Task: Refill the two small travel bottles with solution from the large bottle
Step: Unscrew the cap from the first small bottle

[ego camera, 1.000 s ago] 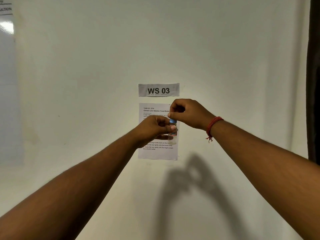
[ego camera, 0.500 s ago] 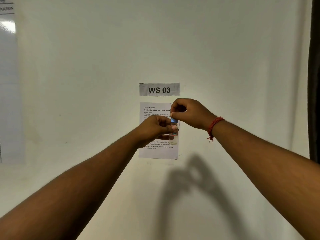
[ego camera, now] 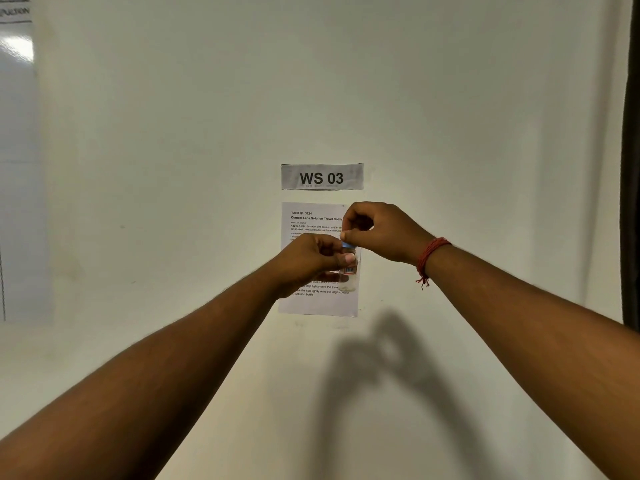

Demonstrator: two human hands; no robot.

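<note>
I see 1 small clear travel bottle (ego camera: 349,271) with a blue cap (ego camera: 347,244). My left hand (ego camera: 313,259) is wrapped around its body; above it, my right hand (ego camera: 377,232) pinches the cap.

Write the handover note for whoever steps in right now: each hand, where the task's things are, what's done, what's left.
Left hand: closed around a small clear travel bottle, held up in front of the printed task sheet on the wall.
Right hand: fingertips pinch the bottle's blue cap from above.
Whether the cap is being screwed on or off cannot be told from this view, nor the fill level.
The large bottle and the second travel bottle are out of view.
Done: nothing can be confirmed.
Left: check this bottle's fill, cap it tight, then handle the other travel bottle and recap the large one.
</note>
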